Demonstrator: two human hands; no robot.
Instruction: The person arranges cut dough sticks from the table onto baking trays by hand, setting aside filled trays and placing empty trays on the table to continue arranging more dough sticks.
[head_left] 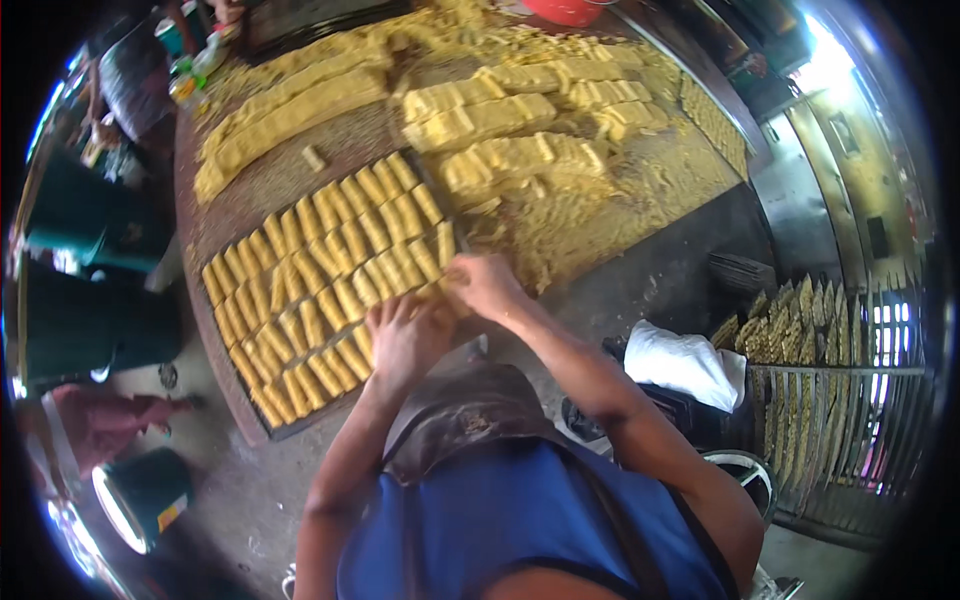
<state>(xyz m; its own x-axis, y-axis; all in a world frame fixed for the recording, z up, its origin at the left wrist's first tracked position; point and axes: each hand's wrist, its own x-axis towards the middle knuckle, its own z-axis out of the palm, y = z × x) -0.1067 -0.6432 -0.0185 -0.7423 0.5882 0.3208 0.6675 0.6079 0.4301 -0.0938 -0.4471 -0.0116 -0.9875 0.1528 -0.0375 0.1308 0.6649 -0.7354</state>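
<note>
A dark, flat tray lies tilted on the table, filled with rows of finger-shaped yellow dough sticks. At its near right corner my left hand bends down over the end of a row, fingers curled; what they grip is hidden. My right hand is closed at the tray's right edge, its fingertips on a dough stick partly covered by the hands. Just beyond those fingers, another stick lies along the tray's edge.
Slabs of cut yellow dough and crumbs spread over the far table. One loose piece lies beyond the tray. A white sack and a metal rack of filled trays stand right. Green bins stand left; another person is far left.
</note>
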